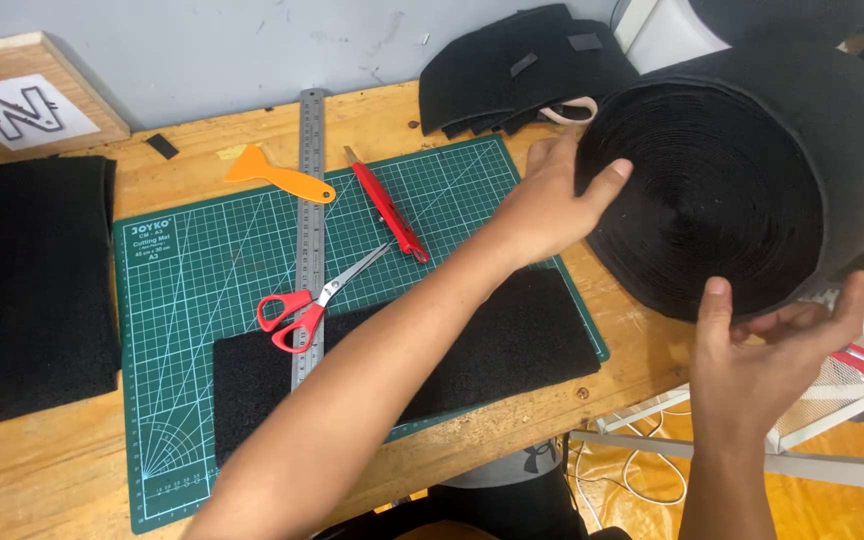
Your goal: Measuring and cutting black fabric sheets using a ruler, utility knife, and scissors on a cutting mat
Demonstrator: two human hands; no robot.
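Meanwhile both hands are on a big black roll (752,170) of foam-like sheet that stands on its edge at the right end of the wooden bench (42,470), partly past the bench's edge. The left hand (552,205) lies flat against the roll's coiled face on its left side, fingers open and spread, thumb pressed on the coils. The right hand (767,345) cups the roll from below at its lower rim, fingers open and curved, thumb up against the face. Neither hand is closed around anything.

Left of the roll a green cutting mat (202,270) lies on the bench. On it a black cut sheet (512,345) lies under the left forearm. A steel ruler (309,230) runs up the mat, red scissors (302,305) lie open across it, and a red knife (387,205) lies just right of it. An orange scraper (272,172) rests near the mat's top edge. Black pieces (522,65) are stacked behind the roll, and more black sheets (42,280) lie left of the mat.
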